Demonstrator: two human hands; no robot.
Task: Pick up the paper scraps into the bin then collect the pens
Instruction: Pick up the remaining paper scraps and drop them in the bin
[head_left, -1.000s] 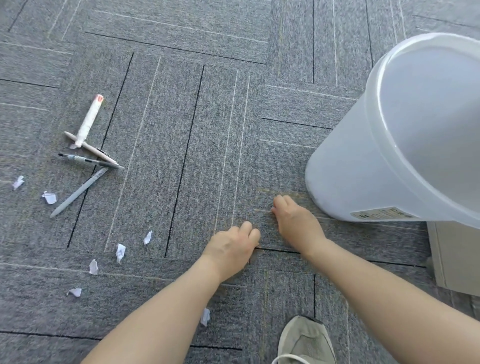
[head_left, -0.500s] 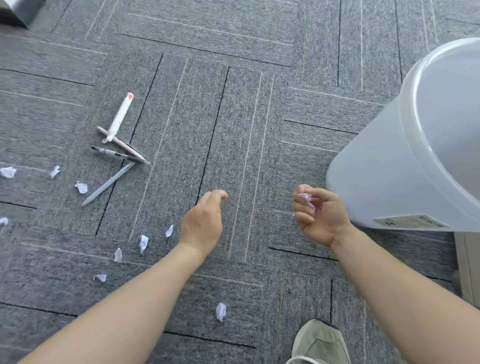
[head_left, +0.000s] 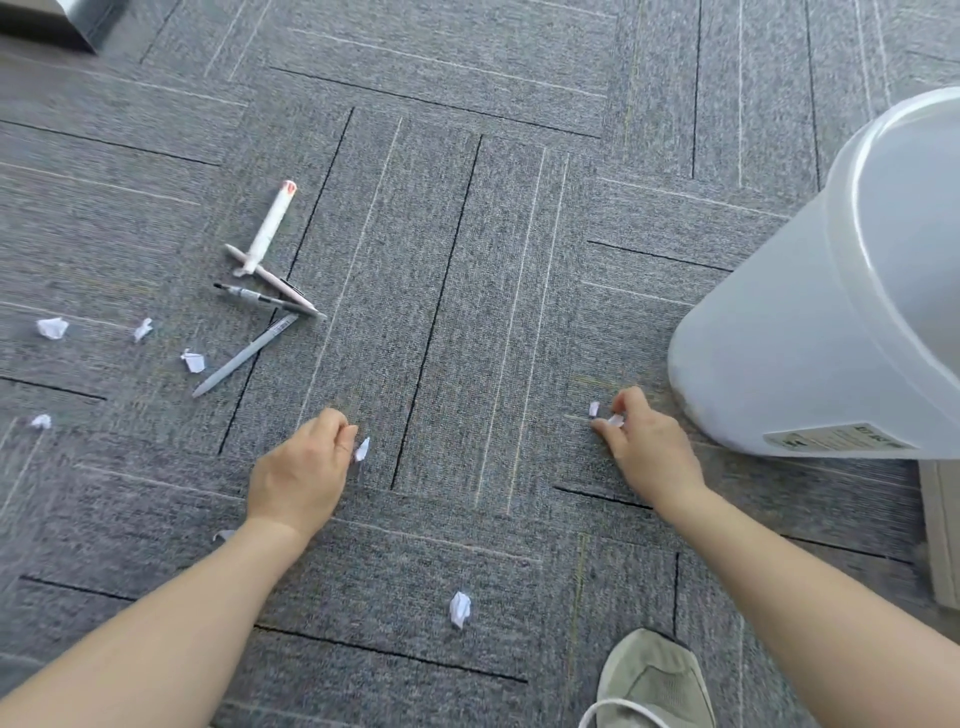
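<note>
On the grey carpet floor (head_left: 467, 260), the right hand (head_left: 644, 452) pinches small white paper scraps (head_left: 615, 420) beside the translucent white plastic bin (head_left: 810, 338). The left hand (head_left: 301, 473) closes its fingertips on another scrap (head_left: 362, 449); four pens (head_left: 260, 291) lie well apart, far left.

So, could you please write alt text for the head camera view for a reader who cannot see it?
Two bare hands reach down to grey carpet tiles: the left hand pinches a small white paper scrap, and the right hand holds another beside a translucent white plastic bin. More scraps and four pens lie to the left.
</note>
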